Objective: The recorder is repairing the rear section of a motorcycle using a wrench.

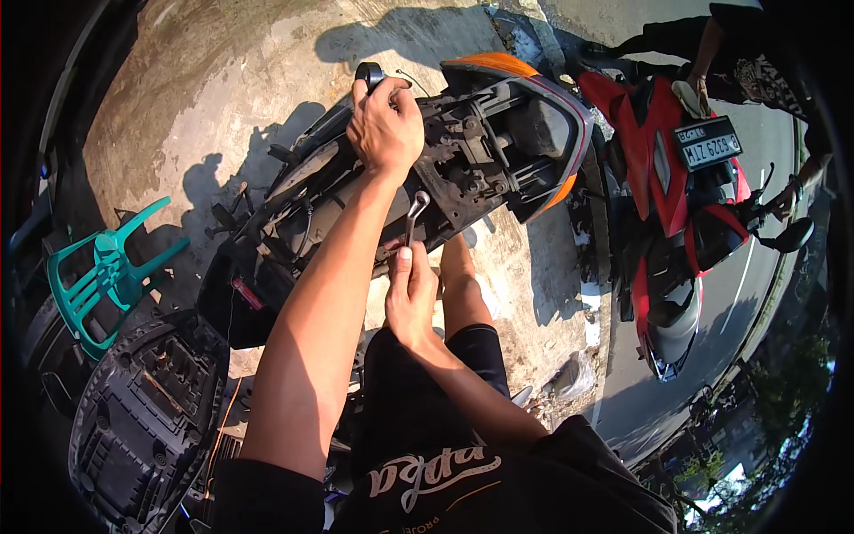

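In front of me lies the stripped rear section of a motorcycle [463, 147], its frame and brackets bare. My left hand [389, 129] reaches across to its far side, fingers curled round a black rounded part [369, 73]. Whether that part is fixed to the motorcycle I cannot tell. My right hand [413, 289] is closed on a ring spanner [415, 212], thumb along its shank. The spanner's ring end points away from me, over the near edge of the frame. An orange-edged tail light [494, 64] sits at the motorcycle's right end.
A green plastic chair [102, 276] stands at the left, beyond an upturned black motorcycle seat [147, 418]. At the right, a person's hand [698, 89] holds a cloth by a red motorcycle [658, 151] on the road. A crumpled plastic bag [574, 378] lies near the kerb.
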The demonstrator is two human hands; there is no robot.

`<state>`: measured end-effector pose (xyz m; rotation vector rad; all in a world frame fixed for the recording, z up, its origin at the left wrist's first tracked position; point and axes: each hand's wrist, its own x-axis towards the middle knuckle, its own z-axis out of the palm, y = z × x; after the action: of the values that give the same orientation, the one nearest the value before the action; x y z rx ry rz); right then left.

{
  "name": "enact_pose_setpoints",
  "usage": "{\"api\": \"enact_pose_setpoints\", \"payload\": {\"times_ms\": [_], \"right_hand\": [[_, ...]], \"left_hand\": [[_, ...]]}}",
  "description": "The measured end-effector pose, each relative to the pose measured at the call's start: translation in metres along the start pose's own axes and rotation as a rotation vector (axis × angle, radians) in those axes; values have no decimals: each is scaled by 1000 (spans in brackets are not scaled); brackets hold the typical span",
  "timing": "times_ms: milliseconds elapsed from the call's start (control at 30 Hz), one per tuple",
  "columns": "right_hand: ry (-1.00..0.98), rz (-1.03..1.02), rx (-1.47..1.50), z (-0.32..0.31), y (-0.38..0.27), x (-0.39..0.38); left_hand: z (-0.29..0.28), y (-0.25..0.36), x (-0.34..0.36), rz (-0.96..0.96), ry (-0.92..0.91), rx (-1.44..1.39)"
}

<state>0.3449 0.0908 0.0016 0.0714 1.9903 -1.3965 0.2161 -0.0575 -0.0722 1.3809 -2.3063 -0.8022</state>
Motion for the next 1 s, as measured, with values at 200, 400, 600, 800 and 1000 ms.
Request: {"api": "enact_pose_setpoints", "payload": {"times_ms": [200,400,600,800,1000], "right_hand": [[-23,-269,-505,-124,-44,13],[383,-298,-225,-185,-63,54],[447,-99,136,-181,-64,103],[420,-54,184,-162,-60,123],[433,-108,116,-158,-59,122]], "left_hand": [[1,2,-1,52,19,-91],[-26,-9,-34,223,239,-277],[-49,1,-149,138,-46,-353],[-20,18,-158,87,95,-486],[-6,19,-154,21,144,-504]]}}
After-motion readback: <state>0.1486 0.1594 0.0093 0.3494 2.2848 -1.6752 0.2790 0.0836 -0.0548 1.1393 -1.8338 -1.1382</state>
